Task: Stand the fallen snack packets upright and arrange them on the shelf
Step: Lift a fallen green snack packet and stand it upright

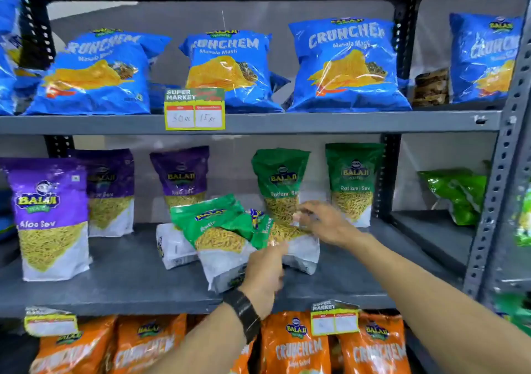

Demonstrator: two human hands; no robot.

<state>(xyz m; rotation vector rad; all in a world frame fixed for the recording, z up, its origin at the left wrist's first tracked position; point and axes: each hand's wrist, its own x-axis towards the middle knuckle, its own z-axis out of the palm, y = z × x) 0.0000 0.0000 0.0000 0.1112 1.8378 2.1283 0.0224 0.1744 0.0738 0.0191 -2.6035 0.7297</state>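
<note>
left hand (265, 270) grips tilted green packet (218, 230); right hand (324, 221) pinches another's top.

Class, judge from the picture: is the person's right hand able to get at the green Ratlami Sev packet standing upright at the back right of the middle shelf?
Probably yes. The right hand is already beside the upright Ratlami Sev packet, with nothing between them.

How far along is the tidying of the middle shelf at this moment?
Done: two green Ratlami Sev packets stand upright at the back, purple Aloo Sev packets stand on the left. In hand: left hand and right hand work the tumbled green packets mid-shelf. Left: standing these, plus a fallen white-backed packet.
</note>
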